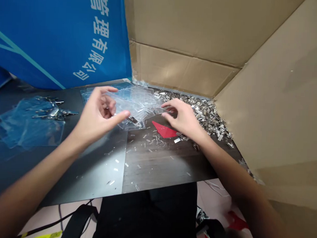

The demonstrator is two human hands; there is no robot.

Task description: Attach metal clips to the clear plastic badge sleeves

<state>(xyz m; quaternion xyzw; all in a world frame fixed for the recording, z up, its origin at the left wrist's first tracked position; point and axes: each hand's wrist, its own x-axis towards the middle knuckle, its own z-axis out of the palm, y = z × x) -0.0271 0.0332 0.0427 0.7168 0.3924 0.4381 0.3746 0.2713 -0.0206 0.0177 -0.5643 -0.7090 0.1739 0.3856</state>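
Against a cardboard wall (pixel 182 40), on a dark table (pixel 156 171), clear plastic sleeves (pixel 135 104) lie between the hands. The half-open left hand (pixel 100 113) and spread right hand (pixel 181 116) touch their edges, grip unclear; metal clips (pixel 208 115) heap beyond.

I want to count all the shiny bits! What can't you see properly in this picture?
In the head view:
The shiny metal bits are too small and heaped up to count.
The clear plastic sheets overlap, and the left hand covers some, so their number is unclear.
The red piece is partly hidden by the right hand.
The white writing on the blue banner is cut off by the top edge.
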